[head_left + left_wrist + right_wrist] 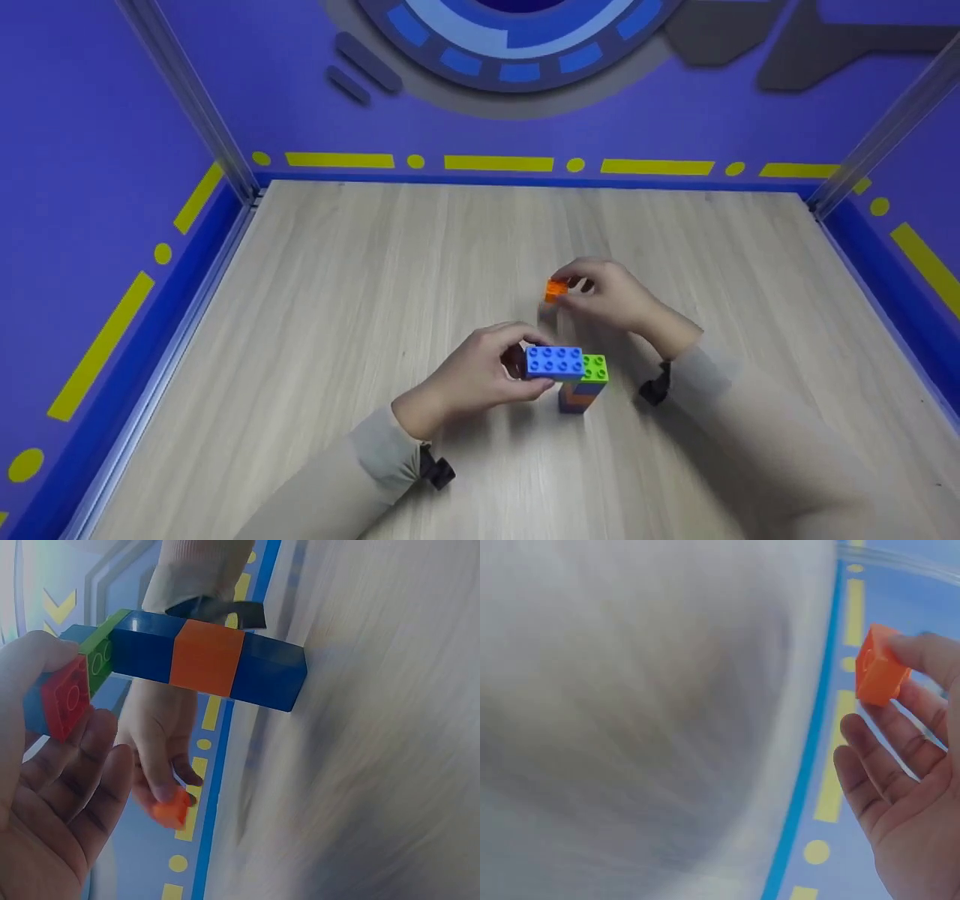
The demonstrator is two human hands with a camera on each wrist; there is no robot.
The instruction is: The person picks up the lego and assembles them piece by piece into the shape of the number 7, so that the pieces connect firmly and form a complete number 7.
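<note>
My left hand (480, 375) pinches a long blue building brick (553, 361) between thumb and fingers, its studs facing up. Joined to that brick is a column of bricks: a green brick (596, 367) near the top, then blue, an orange layer (206, 656) and a dark blue brick (268, 671) at the bottom. A red brick (67, 696) shows beneath the long blue one, at the left fingertips. Farther back, my right hand (611, 294) holds a small orange brick (881, 666) between thumb and fingers, apart from the column.
A pale wood-grain tabletop (360, 285) lies under both hands. Blue walls with yellow markings (499, 163) enclose it at the back and sides, with metal posts (199, 105) at the corners. Black straps (435, 469) sit at both wrists.
</note>
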